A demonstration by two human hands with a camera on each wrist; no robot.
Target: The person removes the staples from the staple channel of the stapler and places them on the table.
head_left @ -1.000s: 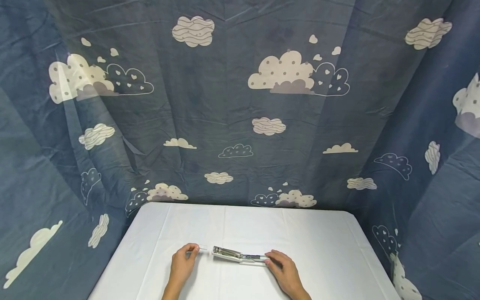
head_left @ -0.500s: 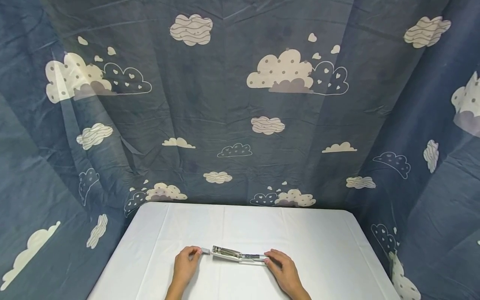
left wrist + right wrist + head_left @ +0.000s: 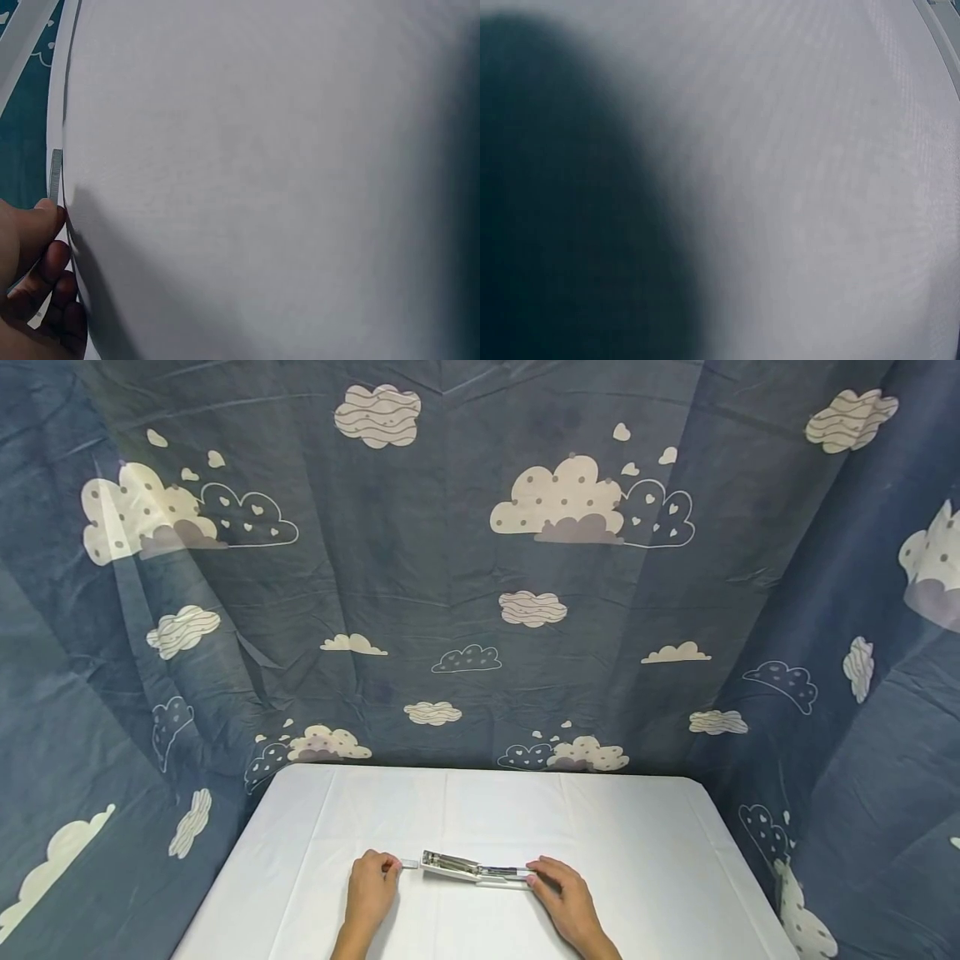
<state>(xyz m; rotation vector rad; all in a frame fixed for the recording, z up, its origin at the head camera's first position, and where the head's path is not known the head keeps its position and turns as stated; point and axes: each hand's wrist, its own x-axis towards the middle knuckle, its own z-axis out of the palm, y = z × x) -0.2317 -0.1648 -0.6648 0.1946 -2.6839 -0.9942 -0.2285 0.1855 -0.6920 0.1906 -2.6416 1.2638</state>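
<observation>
A strip of staples [image 3: 409, 864] is pinched between the thumb and fingers of my left hand [image 3: 369, 889]. In the left wrist view its grey, finely ridged end [image 3: 55, 172] sticks up past the thumb. Just right of the strip, a stapler [image 3: 452, 865] lies opened out on the table, its metal front end pointing left and white parts showing beneath. My right hand [image 3: 567, 897] grips the stapler's right end, fingers above and thumb at the near side. The right wrist view holds only cloth and a dark blur, with no hand in it.
A white cloth [image 3: 637, 835] covers the table. Behind it and at both sides hang dark blue curtains [image 3: 450, 568] printed with clouds. The table's far edge [image 3: 487, 771] runs along the back curtain.
The strip of staples has turned in my left fingers, and that hand has come slightly right, toward the stapler's front end. My right hand keeps its grip. The head view has shifted slightly.
</observation>
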